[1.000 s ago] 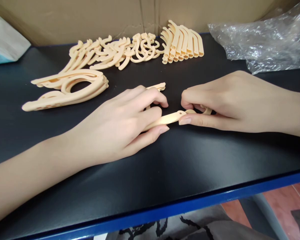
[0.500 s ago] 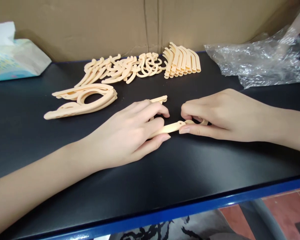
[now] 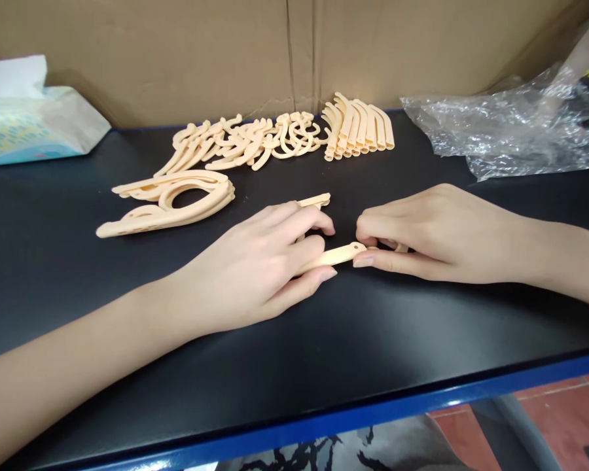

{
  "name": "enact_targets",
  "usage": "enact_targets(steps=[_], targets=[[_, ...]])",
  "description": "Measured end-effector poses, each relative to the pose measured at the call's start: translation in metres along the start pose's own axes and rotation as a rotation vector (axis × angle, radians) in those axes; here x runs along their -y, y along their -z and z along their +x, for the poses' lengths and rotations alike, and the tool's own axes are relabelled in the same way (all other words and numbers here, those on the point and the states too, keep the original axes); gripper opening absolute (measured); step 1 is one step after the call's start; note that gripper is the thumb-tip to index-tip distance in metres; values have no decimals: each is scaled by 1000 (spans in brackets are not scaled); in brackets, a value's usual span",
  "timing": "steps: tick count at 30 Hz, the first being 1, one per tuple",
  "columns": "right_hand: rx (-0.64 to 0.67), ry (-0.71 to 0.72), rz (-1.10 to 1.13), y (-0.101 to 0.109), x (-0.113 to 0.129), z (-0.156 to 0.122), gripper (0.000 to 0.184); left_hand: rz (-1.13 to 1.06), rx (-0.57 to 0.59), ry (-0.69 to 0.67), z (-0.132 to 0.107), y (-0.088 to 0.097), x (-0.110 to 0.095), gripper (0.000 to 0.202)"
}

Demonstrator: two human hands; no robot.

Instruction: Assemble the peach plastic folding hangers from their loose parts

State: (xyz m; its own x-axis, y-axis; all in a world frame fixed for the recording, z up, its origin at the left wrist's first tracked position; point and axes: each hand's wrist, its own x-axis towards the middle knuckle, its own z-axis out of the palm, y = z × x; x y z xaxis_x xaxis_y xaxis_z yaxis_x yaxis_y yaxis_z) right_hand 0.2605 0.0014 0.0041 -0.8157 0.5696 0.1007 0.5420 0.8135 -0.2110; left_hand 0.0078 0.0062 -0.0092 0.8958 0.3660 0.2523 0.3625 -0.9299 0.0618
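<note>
My left hand (image 3: 269, 261) is closed around a cream plastic hanger arm (image 3: 341, 255), pinched between thumb and fingers. A small hole shows near the arm's right end. A second cream strip (image 3: 319, 200) sticks out beyond the left fingers; whether it joins the held arm is hidden. My right hand (image 3: 432, 235) is closed at the arm's right end, its thumb tip touching there. Under those fingers a curved cream piece (image 3: 401, 248), which looks like a hanger hook, is mostly covered. Left of the hands, folded cream hangers (image 3: 196, 212) lie stacked on the black table (image 3: 348, 353).
Behind the hands lie a pile of loose hooks (image 3: 294, 134) and a row of hanger arms (image 3: 368, 127). A tissue pack (image 3: 44, 124) stands at the back left, a clear plastic bag (image 3: 520, 131) at the back right. Cardboard (image 3: 201, 59) walls the rear; a blue edge (image 3: 373, 409) runs along the front.
The view has shifted slightly, so everything sits a little lower. Less of the curved piece shows between my right thumb and fingers. Both hands keep their hold.
</note>
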Motion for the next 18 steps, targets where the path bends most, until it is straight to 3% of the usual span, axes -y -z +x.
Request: enact_targets(steps=[18], targets=[[2,-44,-28,3,3,1,41,-7,23,2,2,2,0,31]])
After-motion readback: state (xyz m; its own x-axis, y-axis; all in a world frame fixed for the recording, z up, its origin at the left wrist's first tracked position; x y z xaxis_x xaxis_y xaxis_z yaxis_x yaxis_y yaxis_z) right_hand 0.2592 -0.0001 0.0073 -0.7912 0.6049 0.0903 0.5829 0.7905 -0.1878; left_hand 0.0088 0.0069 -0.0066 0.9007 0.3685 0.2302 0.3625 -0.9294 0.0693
